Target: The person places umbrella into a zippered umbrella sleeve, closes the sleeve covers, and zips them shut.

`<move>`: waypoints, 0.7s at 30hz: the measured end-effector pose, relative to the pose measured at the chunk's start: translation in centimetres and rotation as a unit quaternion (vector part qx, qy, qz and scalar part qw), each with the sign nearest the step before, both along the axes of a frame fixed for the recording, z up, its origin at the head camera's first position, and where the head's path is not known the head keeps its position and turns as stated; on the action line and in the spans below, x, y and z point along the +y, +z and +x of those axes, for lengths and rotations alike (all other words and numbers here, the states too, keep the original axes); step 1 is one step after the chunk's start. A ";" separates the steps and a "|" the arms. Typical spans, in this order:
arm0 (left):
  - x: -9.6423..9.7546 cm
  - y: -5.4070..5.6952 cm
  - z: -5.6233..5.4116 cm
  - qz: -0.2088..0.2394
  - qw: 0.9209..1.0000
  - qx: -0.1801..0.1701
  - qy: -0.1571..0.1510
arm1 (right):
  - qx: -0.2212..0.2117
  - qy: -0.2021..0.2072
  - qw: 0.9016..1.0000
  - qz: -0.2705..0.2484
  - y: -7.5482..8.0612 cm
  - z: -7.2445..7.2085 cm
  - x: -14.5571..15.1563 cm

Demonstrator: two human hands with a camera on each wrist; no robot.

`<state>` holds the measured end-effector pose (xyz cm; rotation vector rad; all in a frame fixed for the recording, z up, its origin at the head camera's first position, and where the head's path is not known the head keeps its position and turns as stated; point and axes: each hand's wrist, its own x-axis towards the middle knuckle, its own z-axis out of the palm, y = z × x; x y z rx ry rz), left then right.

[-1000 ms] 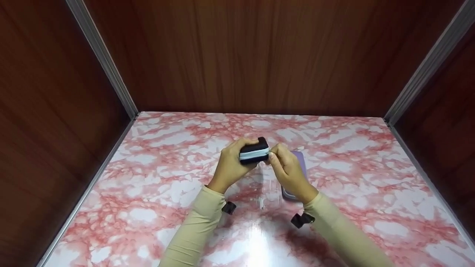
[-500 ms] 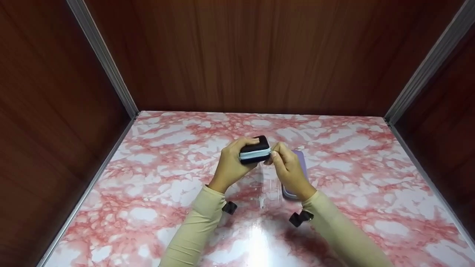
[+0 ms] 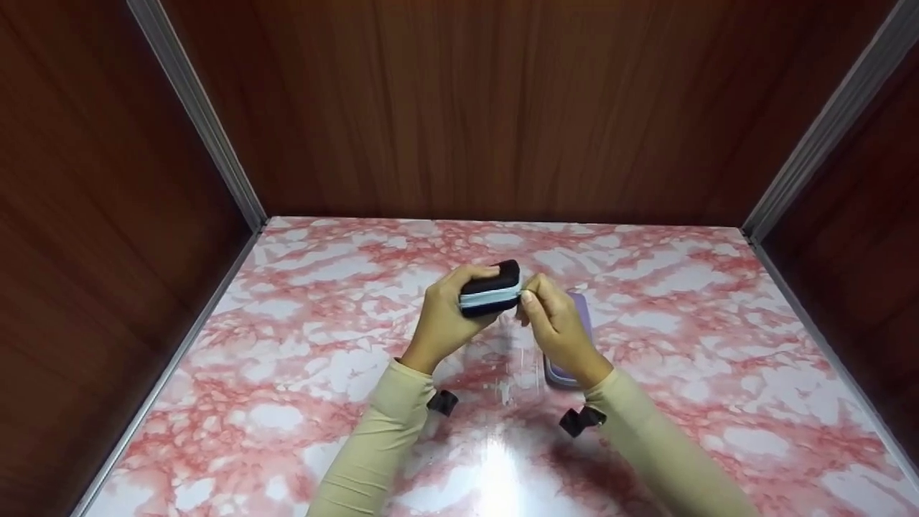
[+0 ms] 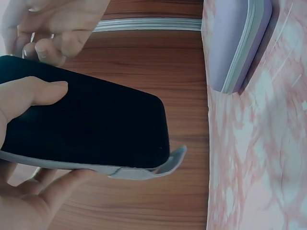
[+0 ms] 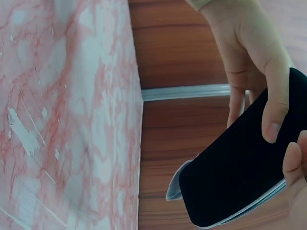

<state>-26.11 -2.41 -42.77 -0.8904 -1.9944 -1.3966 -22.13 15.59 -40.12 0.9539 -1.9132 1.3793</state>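
Above the table, my left hand (image 3: 449, 309) grips a black zip case (image 3: 492, 280) with a pale blue zip band along its side. Its thumb lies on the black face, and its fingers are underneath, as the left wrist view shows. At the case's right end, my right hand (image 3: 556, 323) pinches what looks like the zip pull, which its fingertips mostly hide. A light grey tab (image 4: 172, 163) sticks out from one end of the case (image 4: 96, 120). Behind my right hand, a purple zip case (image 3: 580, 309) lies on the table, partly covered by that hand.
The table (image 3: 323, 402) has a red and white marbled top. Dark wood panels (image 3: 459, 108) enclose it at the back and both sides, with metal strips (image 3: 208, 122) at the corners. Small black devices (image 3: 443, 403) are strapped at both wrists.
The black case has tilted a little, its right end rising slightly. My right hand has shifted slightly upward and stays at that end. The purple case lies where it was.
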 end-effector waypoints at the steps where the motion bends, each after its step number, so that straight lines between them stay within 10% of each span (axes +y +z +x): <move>1: 0.0 0.0 0.0 0.002 1.000 0.000 -0.002 | 0.004 0.001 1.000 0.003 -0.4 -0.3 0.1; 6: -0.1 -0.1 0.1 0.010 1.000 0.000 -0.005 | 0.008 -0.008 1.000 0.004 -2.2 -1.8 0.4; 13: 0.2 0.2 0.2 0.022 1.000 0.002 -0.003 | 0.001 -0.007 1.000 -0.007 -0.2 -0.6 -0.4; 21: 0.1 2.8 2.4 0.032 0.999 -0.003 -0.022 | -0.020 -0.019 1.000 -0.011 0.2 -0.4 -0.1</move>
